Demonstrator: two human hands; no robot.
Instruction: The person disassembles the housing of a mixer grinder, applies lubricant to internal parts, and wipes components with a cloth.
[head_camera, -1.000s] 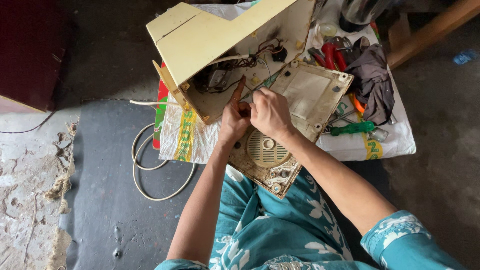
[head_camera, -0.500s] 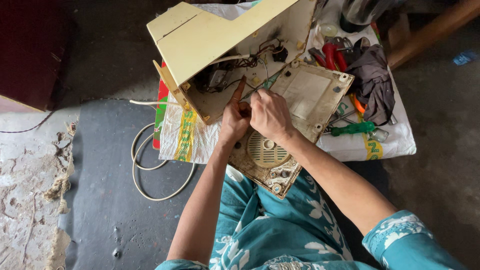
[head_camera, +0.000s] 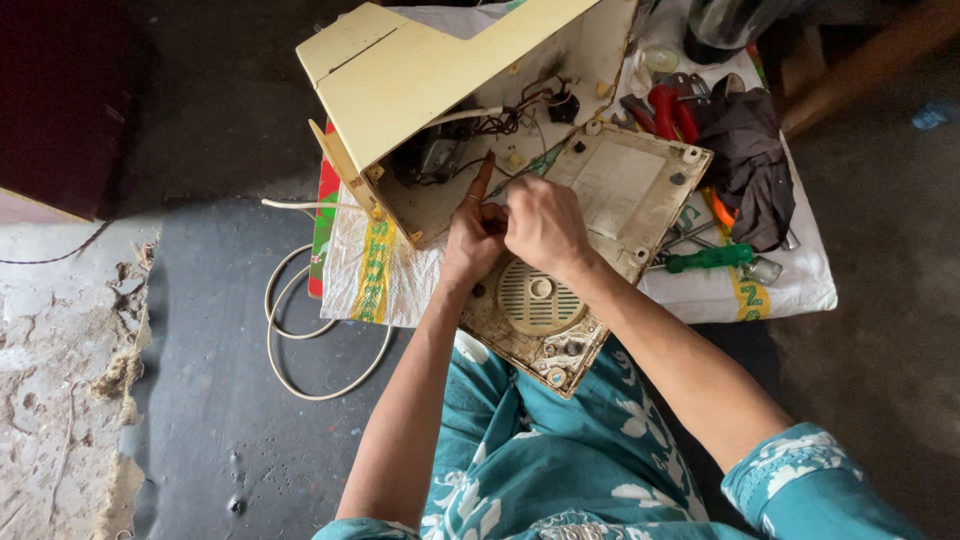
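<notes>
A cream appliance housing (head_camera: 420, 80) lies opened on a white woven sack (head_camera: 370, 280), its wiring and small parts exposed inside. Its dirty base panel (head_camera: 620, 190) with a round grille (head_camera: 538, 297) rests toward me, partly over my lap. My left hand (head_camera: 470, 235) sits at the housing's open edge, index finger pointing up into the wiring. My right hand (head_camera: 545, 225) is closed beside it, over the panel's near edge; what it pinches is hidden by the fingers.
A green-handled screwdriver (head_camera: 710, 259), red-handled pliers (head_camera: 672, 108), an orange-handled tool (head_camera: 720, 210) and a dark cloth (head_camera: 750, 165) lie on the sack at right. A white cable (head_camera: 300, 350) coils on the dark floor at left. Cracked concrete (head_camera: 50, 380) lies far left.
My hands have stayed at the same spot by the housing's opening; only small finger shifts show, with the left index finger still raised.
</notes>
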